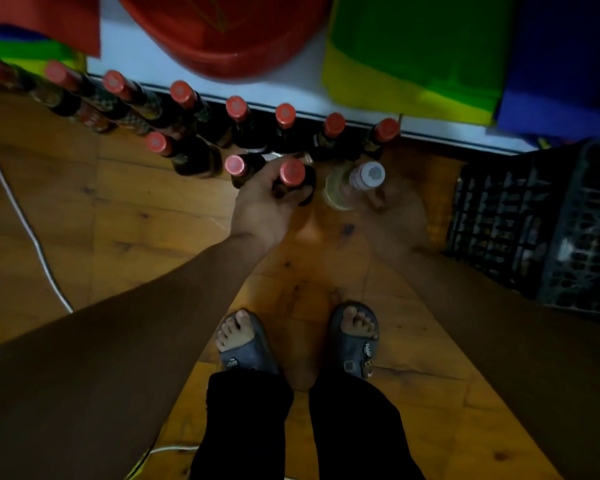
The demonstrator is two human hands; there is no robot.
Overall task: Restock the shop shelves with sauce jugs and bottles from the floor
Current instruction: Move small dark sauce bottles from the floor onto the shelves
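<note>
1. While the person is leaning down over the wooden floor [118,220], the left hand [264,209] is curling its fingers round one dark red-capped bottle [291,173] just below the cap, clamped on it. That bottle is standing at the front of the group on the floor.
2. The right hand [395,216] is blurring, yet its fingers are wrapping the single pale white-capped bottle [370,174]. This bottle is tilting just to the right of the gripped dark one.
3. Eleven red caps are showing in all. Eight are lining up in a back row [285,114] along the foot of the white shelf [146,60], and three are standing in front, the gripped one among them.
4. One red basin [222,39] is sitting on that shelf. A green-and-yellow stack [413,64] is lying to its right and a blue stack [561,81] further right.
5. One black plastic crate [541,220] is resting on the floor, just right of the right hand.
6. One white cable [25,220] is trailing across the boards at the left, well apart from the bottles.
7. Two grey slippers [246,351] are pointing toward the bottles, with black trousers [250,427] hanging above them.
</note>
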